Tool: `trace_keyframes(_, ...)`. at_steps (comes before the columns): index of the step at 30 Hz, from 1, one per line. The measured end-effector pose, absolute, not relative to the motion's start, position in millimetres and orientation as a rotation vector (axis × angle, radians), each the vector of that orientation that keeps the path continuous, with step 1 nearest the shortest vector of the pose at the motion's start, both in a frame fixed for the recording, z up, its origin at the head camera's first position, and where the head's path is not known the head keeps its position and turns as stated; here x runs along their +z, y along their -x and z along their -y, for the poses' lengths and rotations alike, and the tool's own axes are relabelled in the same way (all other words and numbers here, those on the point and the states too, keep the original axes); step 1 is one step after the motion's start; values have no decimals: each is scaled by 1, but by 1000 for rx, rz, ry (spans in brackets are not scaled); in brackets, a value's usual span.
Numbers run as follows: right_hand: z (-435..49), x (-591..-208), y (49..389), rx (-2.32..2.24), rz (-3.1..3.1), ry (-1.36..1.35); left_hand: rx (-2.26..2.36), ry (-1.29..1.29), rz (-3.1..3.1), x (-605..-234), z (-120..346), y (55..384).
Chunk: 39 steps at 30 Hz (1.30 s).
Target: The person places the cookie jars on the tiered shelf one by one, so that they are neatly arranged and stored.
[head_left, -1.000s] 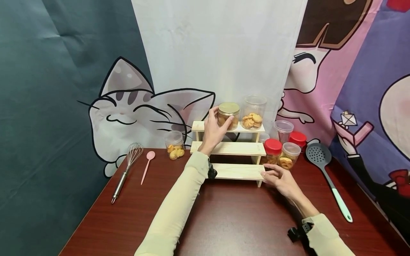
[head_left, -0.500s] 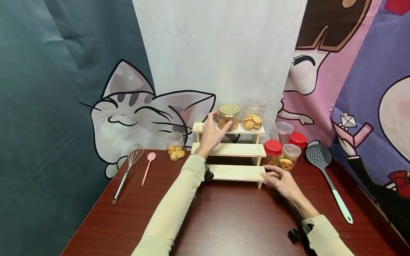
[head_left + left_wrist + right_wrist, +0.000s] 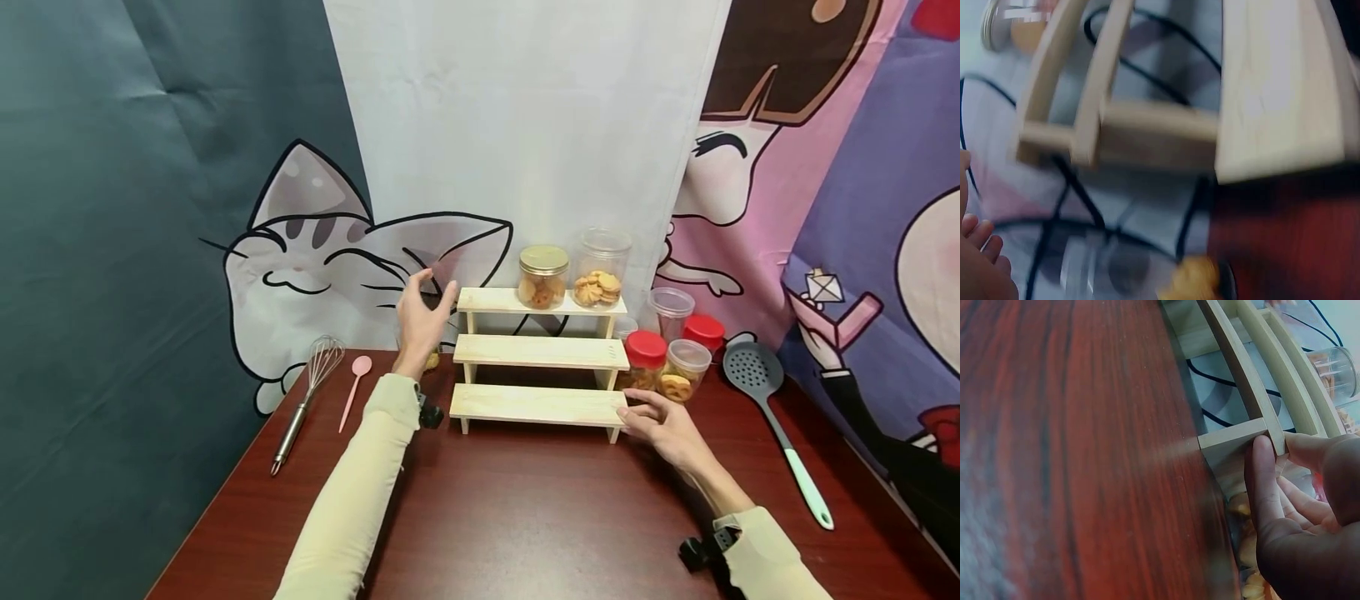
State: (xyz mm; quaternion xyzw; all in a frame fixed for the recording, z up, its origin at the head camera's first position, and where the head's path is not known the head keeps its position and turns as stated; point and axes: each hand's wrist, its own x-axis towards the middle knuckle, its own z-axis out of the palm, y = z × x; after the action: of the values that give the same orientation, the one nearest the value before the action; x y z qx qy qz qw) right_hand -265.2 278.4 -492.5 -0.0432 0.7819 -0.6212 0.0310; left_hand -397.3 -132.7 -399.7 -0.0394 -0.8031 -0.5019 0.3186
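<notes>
A three-step wooden display rack [image 3: 536, 403] stands on the table. My right hand [image 3: 663, 429] pinches the right end of its bottom shelf; the right wrist view shows thumb and finger on either side of the board's corner. My left hand [image 3: 422, 323] is raised beside the rack's left end, thumb and fingers spread, holding nothing. On the top shelf stand a gold-lidded cookie jar [image 3: 543, 279] and, right of it, a taller clear jar of cookies [image 3: 600, 275]. Another clear cookie jar [image 3: 1125, 269] is mostly hidden behind my left hand in the head view.
Several jars, some with red lids [image 3: 647, 348], cluster at the rack's right. A grey slotted turner [image 3: 753, 371] lies farther right. Toward the left lie a whisk [image 3: 303, 408] and a pink spoon [image 3: 355, 392]. A printed cloth [image 3: 540, 125] hangs behind the table.
My left hand has let go of the gold-lidded jar and moved left and slightly down, off the rack. The jar stays on the top shelf. My right hand keeps its place.
</notes>
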Motion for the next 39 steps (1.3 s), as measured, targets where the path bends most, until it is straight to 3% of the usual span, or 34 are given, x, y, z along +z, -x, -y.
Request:
trace_keyframes(9, -279, -493, 265, -1908, -2418, 131, -1323, -56, 2166, -436, 183, 389)
trace_keyframes(18, -278, -496, 265, -1943, -2385, 132, -1348, -99, 2308, -471, 196, 384)
trace_keyframes(39, -279, -496, 265, -1950, -2381, 145, -1363, -136, 2217, -471, 184, 380)
